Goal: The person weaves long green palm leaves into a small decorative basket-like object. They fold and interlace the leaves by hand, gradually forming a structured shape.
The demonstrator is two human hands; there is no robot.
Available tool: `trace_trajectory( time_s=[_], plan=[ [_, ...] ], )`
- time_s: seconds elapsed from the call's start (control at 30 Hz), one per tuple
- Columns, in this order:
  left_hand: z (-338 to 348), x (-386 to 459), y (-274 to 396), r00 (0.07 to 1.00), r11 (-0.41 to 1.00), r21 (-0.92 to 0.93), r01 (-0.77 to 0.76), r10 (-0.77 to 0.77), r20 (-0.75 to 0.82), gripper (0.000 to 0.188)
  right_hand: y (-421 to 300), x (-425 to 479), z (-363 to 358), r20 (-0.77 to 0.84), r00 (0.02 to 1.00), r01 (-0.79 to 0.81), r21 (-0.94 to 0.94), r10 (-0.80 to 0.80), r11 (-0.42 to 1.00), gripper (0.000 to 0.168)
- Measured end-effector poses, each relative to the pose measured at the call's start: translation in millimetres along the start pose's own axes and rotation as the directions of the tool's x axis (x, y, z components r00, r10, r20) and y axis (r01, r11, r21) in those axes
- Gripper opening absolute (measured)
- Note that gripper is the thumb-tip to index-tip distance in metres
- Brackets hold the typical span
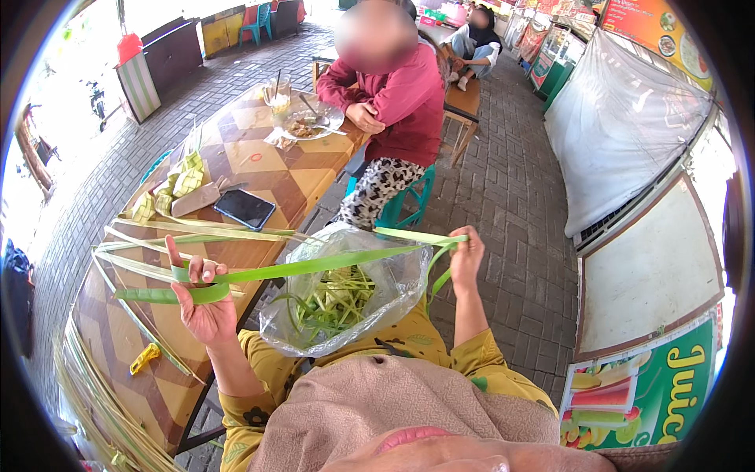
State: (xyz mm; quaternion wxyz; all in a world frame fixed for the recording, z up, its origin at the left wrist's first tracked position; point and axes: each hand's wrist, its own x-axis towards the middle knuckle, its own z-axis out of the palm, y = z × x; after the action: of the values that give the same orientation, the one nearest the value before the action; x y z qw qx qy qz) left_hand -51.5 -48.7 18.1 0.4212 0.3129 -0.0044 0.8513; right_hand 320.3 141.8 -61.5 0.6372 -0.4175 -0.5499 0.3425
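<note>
A long green palm-leaf strip (318,264) stretches between my two hands at chest height. My left hand (206,304) has the strip wrapped around its fingers, with its index finger raised and a loose end pointing left. On the other side, my right hand (467,256) pinches the strip's far part between thumb and fingers, and loops of it hang below. Under the strip, a clear plastic bag (401,301) rests open on my lap. Green leaf scraps (336,298) lie inside it. Several woven palm-leaf pouches (189,180) sit at the table's left edge.
The patterned wooden table (283,183) bears a smartphone (245,208), a flat brown object (196,199), pale leaf strips (141,265) and a yellow box cutter (145,359). Farther off stand a used plate (312,125) and a glass (277,97). A seated person (401,106) leans on the table.
</note>
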Motion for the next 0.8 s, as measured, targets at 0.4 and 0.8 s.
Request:
trace_trajectory(
  time_s=[0.4, 0.8],
  plan=[
    [-28.2, 11.6, 23.0, 0.991, 0.991, -0.093, -0.097, 0.087, -0.105, 0.050, 23.9, 39.8, -103.2, -0.282, 0.820, -0.176, 0.704, 0.498, 0.688, 0.022],
    [-42.7, 4.4, -27.2, 0.992, 0.861, 0.503, 0.072, -0.009, -0.126, 0.041, -63.0, 38.1, -81.8, 0.082, 0.982, -0.185, 0.318, 0.167, 0.930, 0.020]
  ],
)
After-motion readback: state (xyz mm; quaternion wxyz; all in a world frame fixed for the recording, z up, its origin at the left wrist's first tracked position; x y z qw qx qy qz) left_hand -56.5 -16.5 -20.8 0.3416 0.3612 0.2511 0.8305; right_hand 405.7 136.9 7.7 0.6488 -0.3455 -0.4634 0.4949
